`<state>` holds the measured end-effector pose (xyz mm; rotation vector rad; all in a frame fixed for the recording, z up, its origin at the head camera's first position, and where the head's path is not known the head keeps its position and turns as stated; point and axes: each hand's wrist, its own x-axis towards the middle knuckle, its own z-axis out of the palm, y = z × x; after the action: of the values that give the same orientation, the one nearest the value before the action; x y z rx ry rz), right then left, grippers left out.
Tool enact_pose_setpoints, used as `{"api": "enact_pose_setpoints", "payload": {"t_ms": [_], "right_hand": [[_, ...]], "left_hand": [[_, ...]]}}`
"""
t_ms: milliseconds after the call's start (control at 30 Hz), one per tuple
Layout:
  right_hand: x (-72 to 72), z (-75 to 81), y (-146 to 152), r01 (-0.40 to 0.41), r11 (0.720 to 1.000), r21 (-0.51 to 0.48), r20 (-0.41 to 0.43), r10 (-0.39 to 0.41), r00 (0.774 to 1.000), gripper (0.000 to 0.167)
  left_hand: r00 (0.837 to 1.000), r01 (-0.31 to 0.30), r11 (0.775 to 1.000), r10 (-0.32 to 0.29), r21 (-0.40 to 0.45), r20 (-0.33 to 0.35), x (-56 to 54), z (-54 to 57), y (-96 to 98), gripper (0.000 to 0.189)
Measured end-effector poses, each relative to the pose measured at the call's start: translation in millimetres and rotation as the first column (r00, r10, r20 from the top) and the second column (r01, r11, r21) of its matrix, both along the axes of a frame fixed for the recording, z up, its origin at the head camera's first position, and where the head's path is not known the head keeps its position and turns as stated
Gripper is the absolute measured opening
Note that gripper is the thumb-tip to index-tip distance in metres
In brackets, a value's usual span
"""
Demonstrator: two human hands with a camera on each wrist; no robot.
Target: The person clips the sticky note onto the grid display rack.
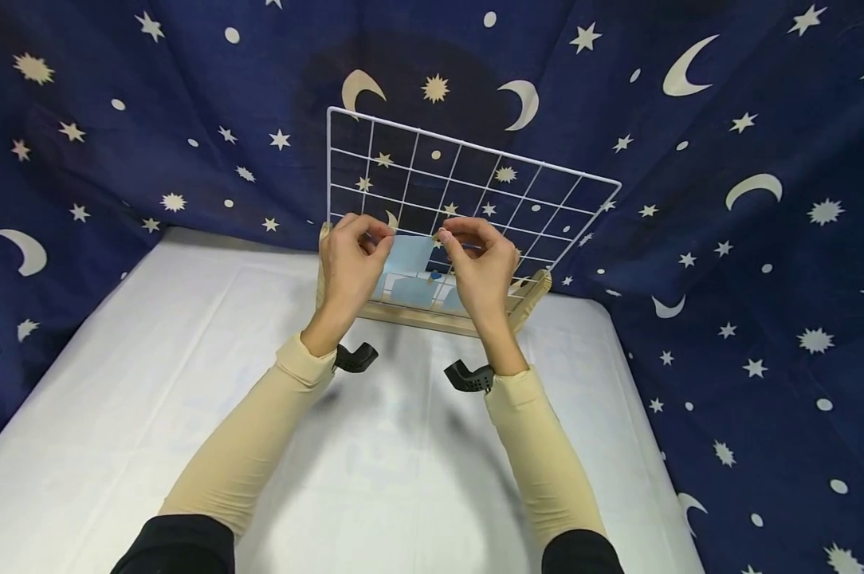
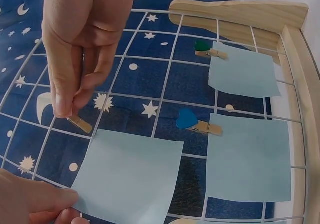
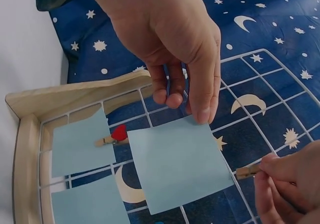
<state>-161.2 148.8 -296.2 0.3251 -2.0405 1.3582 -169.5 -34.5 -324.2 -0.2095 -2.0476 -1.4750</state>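
My left hand [image 1: 353,259] pinches a pale blue square sheet of paper [image 3: 180,159] by its upper left corner, in front of a white wire grid [image 1: 468,147]. Between right thumb and fingers, my right hand [image 1: 485,267] holds a small wooden clothespin [image 2: 80,124]. The clothespin's tip lies close to the sheet's upper right corner; whether it touches, I cannot tell. Fingers cover its other end. Lower on the grid, more blue sheets [image 2: 248,159] hang from clothespins with a blue heart [image 2: 187,119], a green heart [image 2: 202,45] and a red heart [image 3: 119,134].
A wooden stand [image 1: 418,319] holds the grid upright at the back of a white-covered table [image 1: 375,478]. Behind it hangs a dark blue cloth [image 1: 210,96] with stars and moons. Black wrist mounts [image 1: 468,376] stick out inward from both wrists.
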Motion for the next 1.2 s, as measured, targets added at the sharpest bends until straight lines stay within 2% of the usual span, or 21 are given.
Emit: {"api": "enact_pose_setpoints", "payload": {"t_ms": [300,600,900,1200], "right_hand": [[-1.3,1.6,1.9,0.084,0.989,0.126,-0.047,-0.079,0.996,0.009],[-2.8,4.5,0.0,0.091,0.979,0.183,-0.067,-0.08,0.995,0.006],[-1.8,7.3,-1.3,0.115,0.975,0.191,-0.023,-0.113,0.993,0.01],[3.6,-1.6,-0.4,0.108,0.963,0.246,0.011,-0.114,0.993,0.019]], "left_hand": [[1.0,-0.022,0.999,0.022,-0.037,0.012,-2.2,3.8,1.5,0.006],[0.999,-0.012,1.0,0.012,-0.005,-0.035,-4.5,5.4,7.4,0.007],[0.999,-0.016,1.0,0.017,0.008,-0.03,-6.0,6.8,9.7,0.006],[0.999,-0.026,0.999,0.027,0.029,-0.036,-6.3,-1.0,6.6,0.006]]}}
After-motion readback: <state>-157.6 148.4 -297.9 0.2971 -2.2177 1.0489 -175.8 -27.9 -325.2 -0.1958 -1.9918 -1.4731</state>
